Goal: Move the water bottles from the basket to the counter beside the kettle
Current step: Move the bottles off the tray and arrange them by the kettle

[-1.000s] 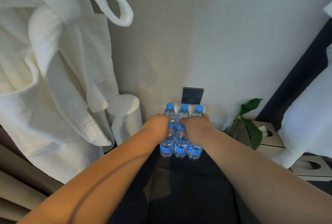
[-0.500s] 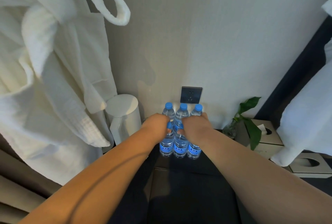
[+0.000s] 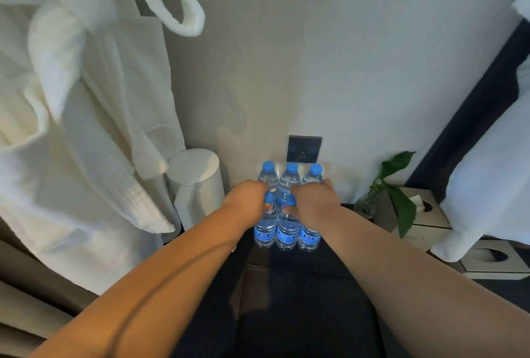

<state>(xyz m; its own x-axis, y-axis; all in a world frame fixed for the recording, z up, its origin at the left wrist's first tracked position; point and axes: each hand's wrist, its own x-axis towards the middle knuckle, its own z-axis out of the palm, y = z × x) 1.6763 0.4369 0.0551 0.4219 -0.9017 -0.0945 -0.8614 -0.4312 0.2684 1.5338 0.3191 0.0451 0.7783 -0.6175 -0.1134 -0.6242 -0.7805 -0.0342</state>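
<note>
Several clear water bottles with blue caps and blue labels stand in two rows on the dark counter [image 3: 286, 261], just right of the white kettle [image 3: 198, 182]. The back-row bottles [image 3: 292, 178] stand free against the wall. My left hand [image 3: 248, 197] grips the top of the front left bottle [image 3: 264, 231], with a blue cap showing between the fingers. My right hand [image 3: 314, 199] holds the tops of the front middle bottle [image 3: 286, 235] and front right bottle [image 3: 309, 235]. The basket is out of view.
White bathrobes [image 3: 80, 116] hang at the left, draping over the kettle's side. A dark wall socket [image 3: 304, 148] sits above the bottles. To the right are a small plant [image 3: 398, 194], a tissue box [image 3: 421, 211] and a white pillow [image 3: 493, 179].
</note>
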